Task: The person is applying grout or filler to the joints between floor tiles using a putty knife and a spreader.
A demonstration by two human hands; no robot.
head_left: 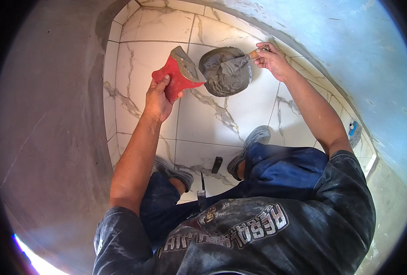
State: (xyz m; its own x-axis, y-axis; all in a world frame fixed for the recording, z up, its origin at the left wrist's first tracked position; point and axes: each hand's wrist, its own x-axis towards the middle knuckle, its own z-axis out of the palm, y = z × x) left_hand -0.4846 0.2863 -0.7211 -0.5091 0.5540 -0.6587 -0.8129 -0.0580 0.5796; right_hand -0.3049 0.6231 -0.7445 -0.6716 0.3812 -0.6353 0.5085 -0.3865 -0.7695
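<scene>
Nearest the camera is the person's dark, dusty shirt (258, 243), with blue trousers (286, 167) beyond it. Farther out, the left hand (161, 94) is closed around a red holder (178, 82), its thumb on the outer face; grey mortar (189, 68) coats the holder's far side. The right hand (271, 59) grips the wooden handle of a small trowel (234, 65), whose blade lies at the mix in a round bowl (250, 78) on the floor. The holder's right tip hangs at the bowl's left rim; whether they touch cannot be told.

The holder looks thin and flexible, likely light in itself but weighted by the wet coating. It would probably sag if pinched at a corner, so the clean red middle seems the better hold; smeared edges would be slippery. The trowel looks stiff and light, best held by its wood. The filled bowl is probably heavy.

On the right, tiled skirting (325, 85) and a pale wall (350, 50) limit the right arm's swing. The tiled floor (212, 149) between bowl and shoes (256, 140) offers more room; a grey wall (47, 105) bounds the left.
</scene>
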